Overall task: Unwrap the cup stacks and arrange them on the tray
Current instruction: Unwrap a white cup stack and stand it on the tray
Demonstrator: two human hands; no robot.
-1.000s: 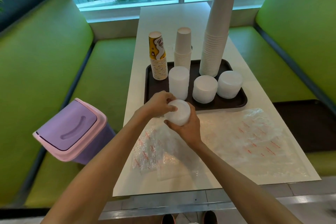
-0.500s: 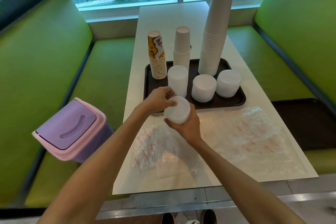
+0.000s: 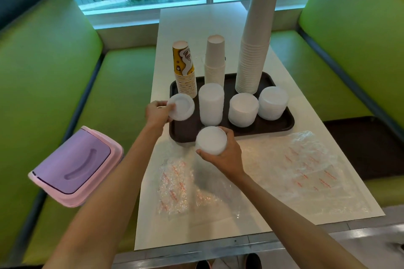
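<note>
A lilac swing-lid bin (image 3: 74, 166) sits on the green seat off the table's left edge. The left hand (image 3: 157, 113) pinches a single white lid (image 3: 181, 107) between thumb and curled fingers. It holds the lid tilted over the left edge of the brown tray (image 3: 284, 124), just in front of the printed cup stack (image 3: 185, 72) in the tray's far-left corner.

A plain white cup stack (image 3: 215, 59) stands next along the far edge, with the tallest lid stack (image 3: 211, 105) in front of it. At the tray's near edge the right hand (image 3: 227, 155) wraps its fingers round a short lid stack (image 3: 211, 140). Whether that stack touches the rim I cannot tell.

Further right stand a middle lid stack (image 3: 243, 109), the very tall cup stack (image 3: 255, 46) and a last lid stack (image 3: 272, 102) near the right edge. Two clear wrappers lie flat along the table's near edge, one (image 3: 181, 183) below the hands and one (image 3: 306, 164) towards the near-right corner.

Unwrapping looks finished and arranging is in hand. The next move likely calls for setting the short stack upright on the bare near-left corner of the tray. The loose lid would then go squarely on top without nudging its neighbours.
</note>
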